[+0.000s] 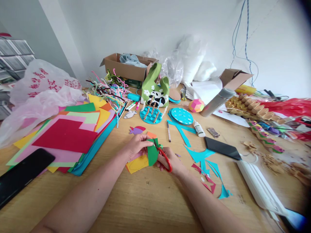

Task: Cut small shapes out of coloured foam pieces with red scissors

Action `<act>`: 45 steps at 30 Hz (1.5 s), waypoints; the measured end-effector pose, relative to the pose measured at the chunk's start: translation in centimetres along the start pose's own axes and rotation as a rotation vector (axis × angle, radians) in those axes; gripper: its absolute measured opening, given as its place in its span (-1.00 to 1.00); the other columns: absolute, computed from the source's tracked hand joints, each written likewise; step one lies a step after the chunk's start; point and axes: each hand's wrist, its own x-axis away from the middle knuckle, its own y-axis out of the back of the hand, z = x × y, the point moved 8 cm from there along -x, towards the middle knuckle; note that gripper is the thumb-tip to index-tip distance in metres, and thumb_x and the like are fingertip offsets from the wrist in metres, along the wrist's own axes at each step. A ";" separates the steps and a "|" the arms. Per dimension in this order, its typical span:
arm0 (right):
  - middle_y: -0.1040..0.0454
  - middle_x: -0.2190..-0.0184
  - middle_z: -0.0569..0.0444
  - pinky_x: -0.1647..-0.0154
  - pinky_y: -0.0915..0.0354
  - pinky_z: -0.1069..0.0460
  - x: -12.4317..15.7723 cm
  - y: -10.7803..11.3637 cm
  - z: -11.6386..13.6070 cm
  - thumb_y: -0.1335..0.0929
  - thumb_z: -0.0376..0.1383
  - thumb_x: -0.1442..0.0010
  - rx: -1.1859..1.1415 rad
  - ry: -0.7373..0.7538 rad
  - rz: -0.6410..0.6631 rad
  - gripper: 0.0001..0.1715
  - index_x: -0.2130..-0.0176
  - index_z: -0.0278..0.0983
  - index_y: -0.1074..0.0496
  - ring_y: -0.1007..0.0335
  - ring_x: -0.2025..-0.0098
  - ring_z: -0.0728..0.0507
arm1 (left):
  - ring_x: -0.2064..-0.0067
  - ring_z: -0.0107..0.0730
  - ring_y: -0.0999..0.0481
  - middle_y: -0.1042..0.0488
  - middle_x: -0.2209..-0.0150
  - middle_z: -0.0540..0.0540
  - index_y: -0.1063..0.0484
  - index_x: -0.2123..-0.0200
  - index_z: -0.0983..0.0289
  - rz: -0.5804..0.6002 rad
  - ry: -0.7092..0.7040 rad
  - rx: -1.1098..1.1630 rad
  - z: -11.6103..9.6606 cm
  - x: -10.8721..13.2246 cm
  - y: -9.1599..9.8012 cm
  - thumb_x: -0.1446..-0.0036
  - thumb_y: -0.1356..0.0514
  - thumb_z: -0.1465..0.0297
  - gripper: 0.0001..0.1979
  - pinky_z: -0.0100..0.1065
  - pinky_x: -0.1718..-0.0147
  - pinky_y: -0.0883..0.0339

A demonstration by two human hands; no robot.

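In the head view my left hand (136,146) pinches a piece of green paper (152,155) by its upper left part. My right hand (170,160) is closed around red-handled scissors (168,162), whose blades lie at the green paper's upper edge. Beneath the hands is a yellow paper piece (137,164) with a drawn outline, and an orange scrap (152,135) shows just beyond. A purple and red paper fish (137,130) rests on the table past my left hand. To the right of it lies a pen (168,131).
Coloured sheets (65,136) and a black phone (26,176) lie at left. Blue scraps (200,155), a glue bottle (199,128) and a power bank (223,148) are at right. Decorated blue discs (151,115) and a green panda bag (155,89) stand farther back.
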 end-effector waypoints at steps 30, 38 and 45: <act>-0.34 0.72 0.14 0.72 -0.06 0.18 -0.1 0.0 0.0 -0.36 -0.13 0.01 -0.021 -0.007 -0.023 -0.65 0.64 -0.29 -0.28 -0.20 0.72 0.07 | 0.68 -0.65 -0.19 -0.39 0.64 -0.05 -0.47 0.47 0.33 -0.077 -0.015 -0.043 -0.1 -0.2 0.4 0.21 -0.41 0.37 -0.77 -0.51 0.70 0.12; -0.32 0.74 0.14 0.71 -0.07 0.18 -0.1 0.0 0.2 -0.33 -0.15 -0.04 -0.002 0.017 -0.014 -0.63 0.66 -0.29 -0.28 -0.20 0.72 0.06 | 0.56 -0.49 -0.42 -0.50 0.57 0.05 -0.48 0.45 0.34 -0.106 -0.010 -0.029 0.0 -0.2 0.6 0.23 -0.39 0.39 -0.77 -0.49 0.59 -0.14; -0.35 0.71 0.11 0.71 -0.08 0.16 -0.2 0.0 0.0 -0.40 0.06 -0.02 -0.010 0.011 -0.012 -0.45 0.66 -0.30 -0.31 -0.22 0.71 0.05 | 0.53 -0.43 -0.46 -0.52 0.55 0.07 -0.49 0.48 0.35 -0.066 0.003 -0.011 -0.3 0.0 0.1 0.28 -0.41 0.39 -0.75 -0.40 0.49 -0.31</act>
